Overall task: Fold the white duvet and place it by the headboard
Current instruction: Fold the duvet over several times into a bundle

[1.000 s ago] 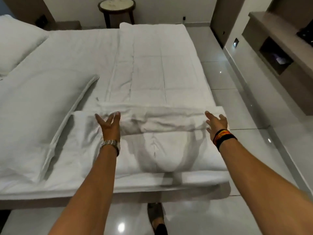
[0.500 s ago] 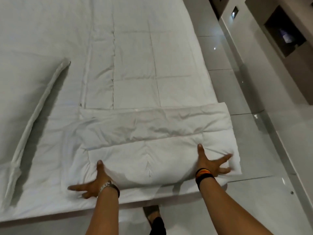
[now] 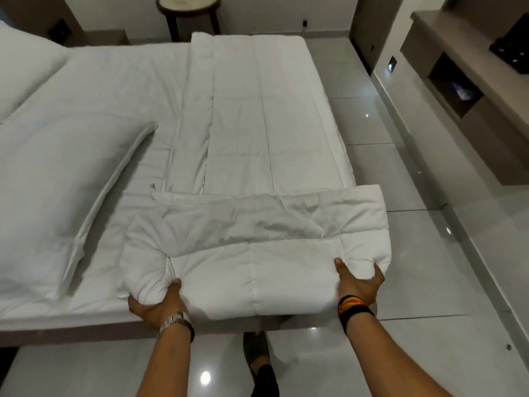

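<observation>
At the near bed edge, left hand (image 3: 156,303) and right hand (image 3: 359,283) clamped on the folded end of the duvet (image 3: 257,253), rest stretched flat away across the bed (image 3: 94,81). Mid-fold, likely. Next: lift evenly, roll forward, keep edges square.

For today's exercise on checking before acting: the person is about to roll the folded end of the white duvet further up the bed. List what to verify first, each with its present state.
1. Left hand grips the folded white quilted duvet at its near left corner: ok.
2. Right hand grips its near right corner: ok.
3. Fold edges square: not ok, left side bunched.
4. Unfolded stretch ahead lies flat: ok.
5. White pillow clear of the path: ok.
6. Headboard space free: cannot tell.
</observation>
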{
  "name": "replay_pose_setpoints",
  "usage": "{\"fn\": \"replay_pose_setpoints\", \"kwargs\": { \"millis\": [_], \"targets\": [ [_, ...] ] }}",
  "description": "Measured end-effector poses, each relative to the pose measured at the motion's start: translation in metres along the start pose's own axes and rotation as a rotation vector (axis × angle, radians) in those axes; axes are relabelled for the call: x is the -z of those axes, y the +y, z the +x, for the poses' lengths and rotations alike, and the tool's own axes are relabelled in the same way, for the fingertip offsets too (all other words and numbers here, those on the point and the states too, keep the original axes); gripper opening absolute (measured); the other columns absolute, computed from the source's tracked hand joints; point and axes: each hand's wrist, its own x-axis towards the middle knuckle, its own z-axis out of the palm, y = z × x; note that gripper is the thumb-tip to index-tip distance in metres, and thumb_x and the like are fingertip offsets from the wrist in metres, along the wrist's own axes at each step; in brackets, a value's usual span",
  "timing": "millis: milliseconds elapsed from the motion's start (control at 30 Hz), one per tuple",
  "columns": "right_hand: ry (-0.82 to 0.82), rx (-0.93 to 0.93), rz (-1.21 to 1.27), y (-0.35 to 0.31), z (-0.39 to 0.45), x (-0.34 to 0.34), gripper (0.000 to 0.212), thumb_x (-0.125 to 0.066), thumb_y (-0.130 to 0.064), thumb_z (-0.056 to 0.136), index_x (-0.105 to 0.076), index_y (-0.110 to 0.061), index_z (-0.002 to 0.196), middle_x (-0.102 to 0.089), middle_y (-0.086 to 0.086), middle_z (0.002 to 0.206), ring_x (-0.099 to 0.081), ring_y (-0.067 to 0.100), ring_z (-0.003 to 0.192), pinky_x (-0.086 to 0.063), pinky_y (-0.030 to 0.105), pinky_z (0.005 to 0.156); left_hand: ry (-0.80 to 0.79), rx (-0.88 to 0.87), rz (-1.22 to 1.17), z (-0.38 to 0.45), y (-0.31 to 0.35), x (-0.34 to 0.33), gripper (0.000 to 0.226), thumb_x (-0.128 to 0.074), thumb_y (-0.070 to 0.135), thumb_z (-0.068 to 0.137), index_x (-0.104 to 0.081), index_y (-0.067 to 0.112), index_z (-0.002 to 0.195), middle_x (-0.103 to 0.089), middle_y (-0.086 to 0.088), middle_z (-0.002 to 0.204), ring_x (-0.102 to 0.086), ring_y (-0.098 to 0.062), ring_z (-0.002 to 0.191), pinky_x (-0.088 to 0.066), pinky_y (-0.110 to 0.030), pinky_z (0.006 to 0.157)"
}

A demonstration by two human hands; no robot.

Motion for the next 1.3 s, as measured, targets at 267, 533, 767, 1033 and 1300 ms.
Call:
{"fn": "replay_pose_setpoints", "kwargs": {
  "millis": [267, 533, 767, 1033, 1300],
  "targets": [
    [0.068, -0.143, -0.22, 0.033, -0.071, 0.134, 0.102, -0.101, -0.029, 0.065, -0.043, -0.039, 0.148, -0.048, 0.023, 0.146, -0.059, 0.047, 0.121, -0.05, 0.052, 0.099, 0.131, 0.143, 0.157, -0.083, -0.023, 0.135, 0.109, -0.097, 0.007, 0.063, -0.04, 0.029, 0.154, -0.057, -0.009, 0.149, -0.061, -0.034, 0.128, -0.044, -0.041, 0.111],
    [0.037, 0.137, -0.011, -0.103, -0.045, -0.008, 0.102, -0.097, -0.029, 0.071, -0.039, -0.02, 0.154, -0.034, 0.018, 0.158, -0.049, 0.039, 0.135, -0.044, 0.045, 0.11, -0.046, -0.244, -0.01, -0.033, 0.092, 0.004, 0.117, -0.088, 0.012, 0.077, -0.016, 0.045, 0.163, -0.028, 0.001, 0.169, -0.043, -0.018, 0.145, -0.037, -0.035, 0.118],
    [-0.364, 0.703, -0.352, -0.214, 0.03, -0.157, 0.082, -0.062, -0.051, 0.101, -0.02, -0.031, 0.168, -0.013, 0.002, 0.175, -0.028, 0.02, 0.155, -0.027, 0.036, 0.125, -0.457, -0.481, 0.148, 0.044, 0.159, -0.164, 0.073, -0.06, 0.055, 0.099, -0.023, 0.048, 0.162, -0.059, 0.008, 0.147, -0.061, -0.007, 0.123, -0.048, -0.037, 0.113],
    [-0.337, 0.578, -1.29, -0.1, 0.103, -0.211, 0.08, -0.022, -0.079, 0.097, 0.001, -0.047, 0.166, 0.013, 0.008, 0.176, 0.014, 0.03, 0.161, 0.012, 0.066, 0.122, -0.623, -0.776, 1.215, 0.1, 0.05, -0.234, 0.082, 0.003, 0.071, 0.091, 0.008, 0.036, 0.166, -0.005, 0.011, 0.176, -0.001, -0.019, 0.163, 0.011, -0.062, 0.124],
    [0.02, 0.166, -0.748, -0.066, 0.057, -0.167, 0.108, -0.042, -0.098, 0.076, 0.014, -0.057, 0.16, 0.032, 0.007, 0.171, 0.022, 0.044, 0.158, -0.001, 0.086, 0.111, -0.185, -0.307, 0.847, 0.059, 0.036, -0.189, 0.095, -0.026, 0.084, 0.092, 0.001, 0.033, 0.168, 0.013, -0.011, 0.176, 0.013, -0.041, 0.161, 0.004, -0.076, 0.119]
  ]
}}
